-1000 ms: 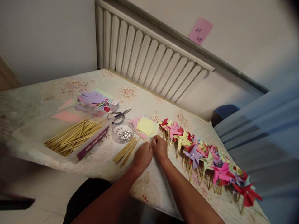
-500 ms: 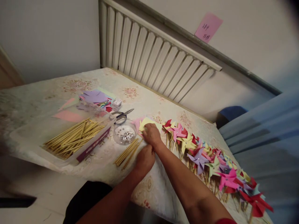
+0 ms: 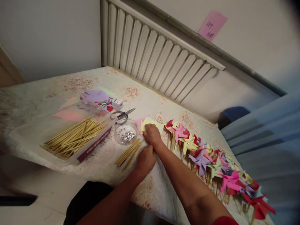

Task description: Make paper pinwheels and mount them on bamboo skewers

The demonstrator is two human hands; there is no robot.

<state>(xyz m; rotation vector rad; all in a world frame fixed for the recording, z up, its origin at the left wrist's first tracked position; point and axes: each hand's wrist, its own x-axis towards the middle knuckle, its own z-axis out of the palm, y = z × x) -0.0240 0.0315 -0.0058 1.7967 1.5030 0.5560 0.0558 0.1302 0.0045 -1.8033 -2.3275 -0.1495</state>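
Observation:
My left hand (image 3: 146,158) is closed in a fist just above the tablecloth, and what it may hold is hidden. Touching it, my right hand (image 3: 152,135) lies at the near edge of a stack of yellow paper squares (image 3: 153,122), fingers bent down and pressed together; anything in them cannot be made out. Several loose wooden sticks (image 3: 127,153) lie left of my hands. Beyond those sits a round clear dish (image 3: 116,137) with small silvery pieces (image 3: 128,137). To the right of my right hand, a long row of finished paper pinwheels (image 3: 201,160) runs toward me.
A clear plastic box (image 3: 113,120) with many wooden sticks (image 3: 75,137) stands on the left. Behind it lie coloured paper pieces (image 3: 95,95) and a small white box (image 3: 117,103). Scissors (image 3: 122,116) rest near the dish. A radiator (image 3: 150,53) and blue curtain (image 3: 260,131) border the table.
The whole view has shifted slightly. Both hands keep the same place and pose, and nothing on the table has visibly moved.

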